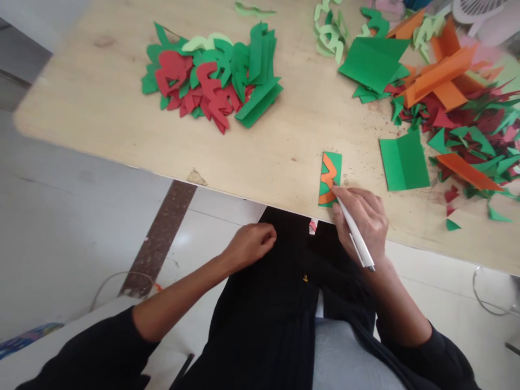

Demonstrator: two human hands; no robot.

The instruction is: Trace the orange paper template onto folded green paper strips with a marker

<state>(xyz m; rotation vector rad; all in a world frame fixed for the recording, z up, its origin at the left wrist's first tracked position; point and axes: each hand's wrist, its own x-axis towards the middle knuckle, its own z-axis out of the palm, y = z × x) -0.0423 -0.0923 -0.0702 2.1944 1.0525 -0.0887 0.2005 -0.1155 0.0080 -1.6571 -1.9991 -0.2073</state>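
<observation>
My right hand grips a white pen at the table's near edge. The pen's lower end points at an orange paper cutout with a wavy, "3"-like outline. That cutout lies on a small green paper piece, whose lower right corner is beside my fingers. Off the table, near my lap, my left hand is curled into a loose fist, with nothing visible in it. A creased green paper rests to the right of my right hand.
Red and green cutouts form a pile on the left. At the right is a heap of scraps with folded orange paper. Light green cutouts and a white fan stand farther back. The table edge runs before me.
</observation>
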